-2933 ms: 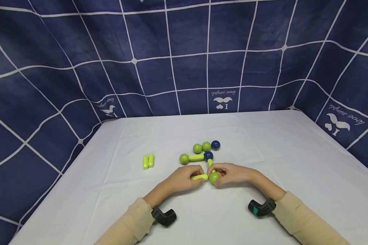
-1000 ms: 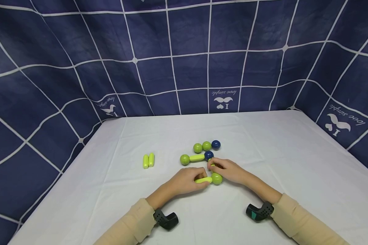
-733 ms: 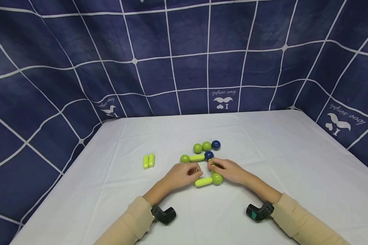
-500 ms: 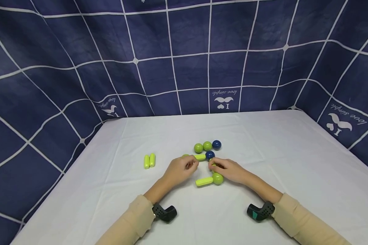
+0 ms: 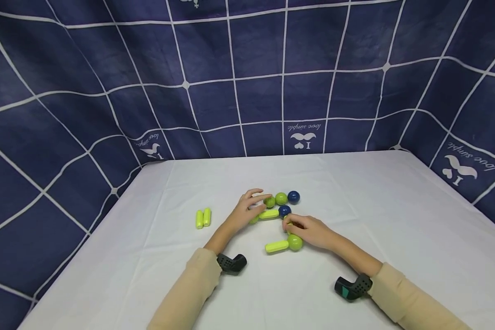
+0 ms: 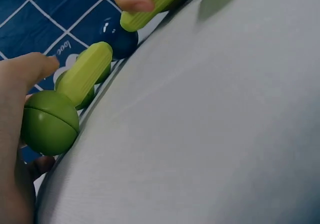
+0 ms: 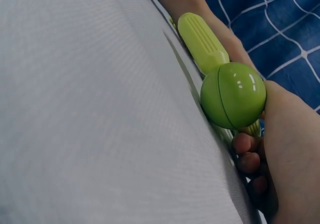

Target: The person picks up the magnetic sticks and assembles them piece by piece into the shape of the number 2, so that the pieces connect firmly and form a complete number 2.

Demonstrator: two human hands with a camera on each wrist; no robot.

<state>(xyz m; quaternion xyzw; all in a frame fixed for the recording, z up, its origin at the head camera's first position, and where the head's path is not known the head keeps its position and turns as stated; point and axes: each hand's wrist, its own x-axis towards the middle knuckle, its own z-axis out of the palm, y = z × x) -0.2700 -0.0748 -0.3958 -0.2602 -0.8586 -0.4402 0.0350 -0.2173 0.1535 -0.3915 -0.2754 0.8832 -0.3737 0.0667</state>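
Observation:
A chain of yellow-green rods and balls lies on the white-covered table. Its far rod (image 5: 269, 214) joins a green ball (image 6: 50, 123) to a dark blue ball (image 5: 284, 211). My right hand (image 5: 310, 229) pinches the side rod between that blue ball and the near green ball (image 5: 294, 242), largely covering the rod. From the near ball another rod (image 7: 202, 41) points left with its outer end free. My left hand (image 5: 243, 214), fingers extended, reaches over the chain's left ball, its fingertips at the nearest loose green ball (image 5: 269, 202); whether they touch cannot be told.
Behind the chain, a second loose green ball (image 5: 281, 198) and a loose blue ball (image 5: 294, 197) continue the row. Two loose rods, a left one (image 5: 199, 219) and a right one (image 5: 207, 217), lie side by side at left. A blue gridded curtain (image 5: 255, 101) hangs behind the table.
My left hand brought its rod to the near green ball, let go, then moved away and extended its fingers toward the loose balls. My right hand shifted from that ball to the side rod.

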